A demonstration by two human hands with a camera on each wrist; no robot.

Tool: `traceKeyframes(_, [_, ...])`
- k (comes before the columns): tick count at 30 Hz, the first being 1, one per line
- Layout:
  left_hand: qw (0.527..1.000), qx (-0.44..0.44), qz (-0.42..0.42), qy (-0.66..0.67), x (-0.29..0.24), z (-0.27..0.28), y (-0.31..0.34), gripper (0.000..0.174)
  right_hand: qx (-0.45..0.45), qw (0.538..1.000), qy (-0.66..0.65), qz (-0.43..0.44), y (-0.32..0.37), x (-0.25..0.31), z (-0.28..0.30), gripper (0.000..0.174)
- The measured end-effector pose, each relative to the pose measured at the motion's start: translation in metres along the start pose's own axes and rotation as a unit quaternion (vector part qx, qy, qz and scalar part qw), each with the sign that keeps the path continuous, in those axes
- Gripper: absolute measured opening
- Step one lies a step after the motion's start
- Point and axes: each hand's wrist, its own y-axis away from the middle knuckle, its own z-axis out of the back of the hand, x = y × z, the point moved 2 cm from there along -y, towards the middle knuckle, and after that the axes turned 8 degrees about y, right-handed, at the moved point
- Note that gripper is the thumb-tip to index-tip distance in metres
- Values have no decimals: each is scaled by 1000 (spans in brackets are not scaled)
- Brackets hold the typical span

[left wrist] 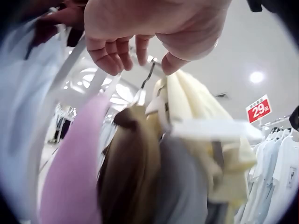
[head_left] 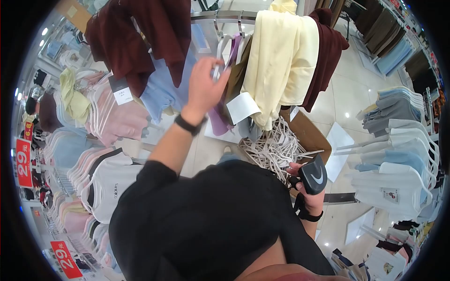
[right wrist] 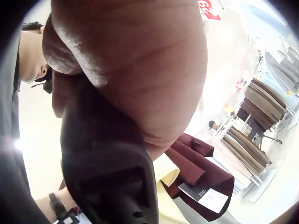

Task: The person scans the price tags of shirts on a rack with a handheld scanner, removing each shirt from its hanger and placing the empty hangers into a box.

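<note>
My left hand (head_left: 206, 84) is raised at the rail, close to the white hangers. In the left wrist view its loosely curled fingers (left wrist: 110, 63) hang over the hanger tops, with a gap between thumb and fingers. Below them hang a purple garment (left wrist: 77, 163), a brown one (left wrist: 133, 163) and a grey one (left wrist: 182, 182). A pale yellow garment (head_left: 281, 56) drapes over the rail to the right. My right hand (head_left: 313, 200), held low, grips a black handheld device (head_left: 313, 175) with a pale curved mark; its exact kind cannot be told.
Beneath the yellow garment stands a cardboard box (head_left: 309, 136) full of white hangers (head_left: 274, 145). Dark maroon garments (head_left: 122, 47) lie over the metal rail (head_left: 201, 16). Racks of shirts line both sides, with a white T-shirt (head_left: 110, 182) at left and pale tops (head_left: 389, 182) at right.
</note>
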Motion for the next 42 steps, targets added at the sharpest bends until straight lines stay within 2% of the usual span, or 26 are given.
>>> traceKeyframes(3, [998,-28,2,-57,31,-14,63,47,29,999,-8,-35,-4,-2,-1,54])
traceKeyframes(4, [992,14,32,-117,35,-16,77,63,42,998,-13,-55,-5,-4,-1,54])
traceKeyframes(7, [982,4,175,67,56,-28,94,71,117,990,1,-78,-15,-11,-2,53])
traceKeyframes(8, [946,36,283,152,39,-19,88,74,141,985,5,-99,-19,-13,-3,53])
traceKeyframes(9, [938,29,272,212,51,-23,91,75,162,981,20,-100,-23,-17,-4,53])
traceKeyframes(11, [922,49,261,281,66,-28,94,70,203,973,49,-102,-30,-25,-9,52])
traceKeyframes(12, [915,91,265,291,66,-25,93,54,204,972,44,-104,-32,-28,-13,51])
traceKeyframes(13, [925,73,261,266,64,-23,94,45,218,969,42,-110,-35,-27,-19,50])
traceKeyframes(14, [926,70,286,234,62,-18,96,43,228,966,41,-116,-38,-24,-25,49])
traceKeyframes(15, [926,70,310,204,60,-13,98,41,236,963,40,-121,-40,-23,-28,49])
traceKeyframes(18, [946,16,277,169,52,-7,103,42,235,966,60,-93,-40,-29,-32,48])
traceKeyframes(21, [983,2,185,16,46,-1,106,44,242,963,92,-79,-39,-30,-33,55])
traceKeyframes(22, [989,-31,142,-2,52,-2,111,47,235,965,83,-82,-39,-31,-35,55])
traceKeyframes(25, [986,-48,153,-36,71,-3,137,49,200,974,44,-93,-35,-32,-47,53])
traceKeyframes(28, [983,-114,137,35,75,-3,158,44,154,983,3,-102,-35,-28,-69,48])
traceKeyframes(30, [968,-143,147,146,85,-11,169,40,132,986,-8,-107,-36,-28,-82,48])
traceKeyframes(32, [943,-163,158,244,81,-13,169,34,132,985,29,-111,-38,-32,-90,55])
traceKeyframes(34, [945,-68,247,203,118,-19,184,31,130,984,61,-103,-42,-32,-99,57])
traceKeyframes(36, [924,-34,303,230,123,-21,176,26,128,982,114,-85,-43,-34,-105,56])
traceKeyframes(37, [906,-48,315,278,122,-24,172,22,127,979,141,-76,-44,-33,-108,56])
traceKeyframes(38, [886,-62,327,324,116,-22,161,19,124,981,128,-80,-44,-29,-116,57])
traceKeyframes(41, [918,80,312,231,111,-13,137,15,108,983,127,-77,-46,-32,-127,60])
traceKeyframes(42, [923,98,284,239,111,-14,132,15,90,984,115,-99,-46,-27,-135,56])
